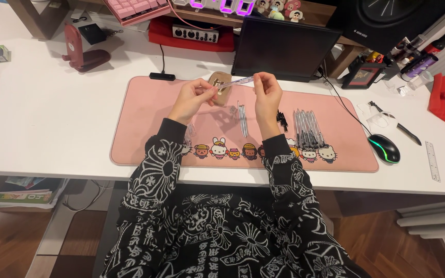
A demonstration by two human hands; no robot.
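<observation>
The left hand (190, 97) and the right hand (266, 92) are raised above the pink mat (145, 128), each pinching one end of a clear pen (235, 82) with closed fingertips, so the pen spans the gap between them over the mat's far edge. On the mat, just right of the right wrist, lies a row of pens (307, 127); a few thin refills (243, 118) lie between the forearms. A mouse (384, 148) sits off the mat's right end.
</observation>
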